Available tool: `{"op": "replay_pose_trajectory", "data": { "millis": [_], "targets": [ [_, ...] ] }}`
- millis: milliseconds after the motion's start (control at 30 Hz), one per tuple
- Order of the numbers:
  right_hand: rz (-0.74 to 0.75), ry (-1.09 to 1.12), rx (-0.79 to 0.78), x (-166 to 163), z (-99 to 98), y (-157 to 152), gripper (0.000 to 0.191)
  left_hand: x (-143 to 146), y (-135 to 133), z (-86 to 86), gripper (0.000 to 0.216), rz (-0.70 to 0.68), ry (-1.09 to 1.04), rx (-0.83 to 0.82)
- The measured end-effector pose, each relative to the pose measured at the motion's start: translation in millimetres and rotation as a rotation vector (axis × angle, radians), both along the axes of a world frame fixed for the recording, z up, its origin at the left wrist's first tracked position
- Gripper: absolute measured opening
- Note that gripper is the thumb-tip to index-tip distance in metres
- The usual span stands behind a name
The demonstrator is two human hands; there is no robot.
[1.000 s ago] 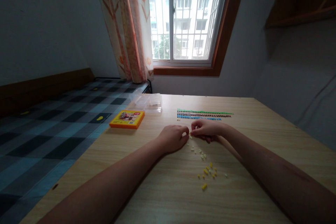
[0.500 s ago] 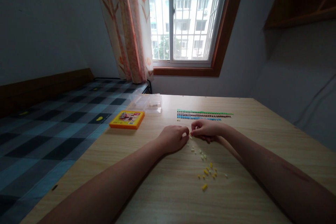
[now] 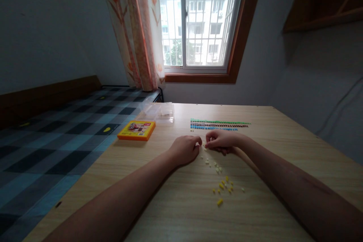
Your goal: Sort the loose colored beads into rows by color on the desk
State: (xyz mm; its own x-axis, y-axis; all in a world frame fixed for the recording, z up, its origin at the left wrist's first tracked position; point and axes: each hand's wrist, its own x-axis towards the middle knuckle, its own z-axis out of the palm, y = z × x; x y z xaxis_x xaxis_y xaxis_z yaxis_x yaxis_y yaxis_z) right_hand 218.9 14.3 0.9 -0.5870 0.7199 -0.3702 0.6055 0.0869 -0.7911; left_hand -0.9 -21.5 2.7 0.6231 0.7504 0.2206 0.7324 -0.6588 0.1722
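Observation:
My left hand [image 3: 185,149] rests on the table with its fingers curled and closed; what they hold, if anything, is hidden. Just across a narrow gap, my right hand [image 3: 222,139] pinches at a small pale-yellow building brick [image 3: 204,145] with thumb and forefinger, its other fingers folded beneath. Several loose pale bricks [image 3: 217,168] trail from the fingertips toward me. Nearer still lie several brighter yellow bricks [image 3: 221,186], some longer than others. Beyond my hands run neat rows of tiny green bricks [image 3: 219,121], dark brown bricks [image 3: 219,125] and blue bricks [image 3: 211,128].
An orange-yellow box [image 3: 136,130] with a printed lid lies at the wooden table's [image 3: 170,208] left side. Behind it stands a clear plastic container [image 3: 163,112]. A checked bed [image 3: 70,132] adjoins the table on the left, and a window [image 3: 204,26] is beyond.
The gap between my fingertips has widened slightly, showing more of the pale bricks there. The whole view has shifted a little; the rows and loose bricks stay in place.

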Motion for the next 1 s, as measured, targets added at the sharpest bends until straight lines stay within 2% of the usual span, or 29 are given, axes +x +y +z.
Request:
{"op": "replay_pose_trajectory", "data": {
  "millis": [133,233,467,567,833,1000],
  "targets": [
    [-0.007,0.010,0.000,-0.9,1.4,-0.8,0.030,0.2,1.5,-0.6,0.024,0.094,-0.035,-0.014],
    [0.004,0.012,-0.010,-0.3,2.4,-1.1,0.025,-0.6,2.3,-1.0,0.022,0.109,-0.065,-0.024],
    [0.083,0.041,-0.070,6.7,-1.1,4.4,0.028,-6.6,-1.0,8.9,0.012,-0.062,-0.022,-0.101],
    [0.081,0.037,-0.083,7.7,-1.5,5.1,0.029,-9.5,-0.9,13.4,0.010,-0.088,0.009,-0.121],
    [0.057,-0.052,0.016,2.1,2.0,0.6,0.038,-13.6,1.3,16.9,0.009,-0.137,0.050,-0.169],
    [0.035,-0.104,0.077,-2.7,3.8,-2.3,0.041,-13.7,1.4,17.6,0.018,-0.139,0.043,-0.192]
  ]
}}
